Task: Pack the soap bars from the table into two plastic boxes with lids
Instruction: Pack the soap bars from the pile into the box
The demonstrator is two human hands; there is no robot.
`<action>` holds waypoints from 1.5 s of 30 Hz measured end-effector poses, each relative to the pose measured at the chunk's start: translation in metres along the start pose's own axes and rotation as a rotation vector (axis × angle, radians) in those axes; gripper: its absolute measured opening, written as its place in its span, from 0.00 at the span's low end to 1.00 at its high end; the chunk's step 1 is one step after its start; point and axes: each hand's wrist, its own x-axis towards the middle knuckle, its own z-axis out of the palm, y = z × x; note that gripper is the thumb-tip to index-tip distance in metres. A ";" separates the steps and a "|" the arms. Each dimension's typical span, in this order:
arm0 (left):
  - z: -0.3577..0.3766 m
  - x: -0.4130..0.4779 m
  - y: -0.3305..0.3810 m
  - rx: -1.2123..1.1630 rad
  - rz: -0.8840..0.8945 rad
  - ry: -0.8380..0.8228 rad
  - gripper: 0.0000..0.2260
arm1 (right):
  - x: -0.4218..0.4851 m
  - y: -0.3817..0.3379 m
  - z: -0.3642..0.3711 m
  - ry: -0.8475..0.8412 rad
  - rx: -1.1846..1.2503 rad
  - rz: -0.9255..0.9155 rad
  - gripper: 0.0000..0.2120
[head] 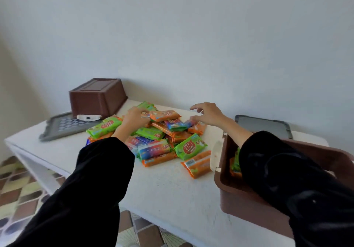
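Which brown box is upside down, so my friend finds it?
Start at the white table by the wall. At its far left corner a brown box sits on a grey lid. Unlike the open box on the right, it is flipped bottom-up.

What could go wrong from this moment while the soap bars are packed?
1. The open brown box sits near the table's front edge under the right sleeve; the sleeve may drag it off.
2. The left hand grips soap bars in a loose pile; neighbours may slide away.
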 end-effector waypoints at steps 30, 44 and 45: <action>-0.003 0.024 -0.115 0.218 -0.290 0.031 0.31 | 0.134 -0.018 0.074 -0.394 -0.115 -0.021 0.23; -0.025 -0.003 -0.065 0.041 -0.212 0.087 0.30 | 0.114 -0.043 0.067 -0.204 -0.236 0.051 0.33; -0.029 -0.002 -0.054 0.038 -0.168 0.076 0.30 | 0.110 -0.041 0.055 -0.201 -0.231 0.046 0.32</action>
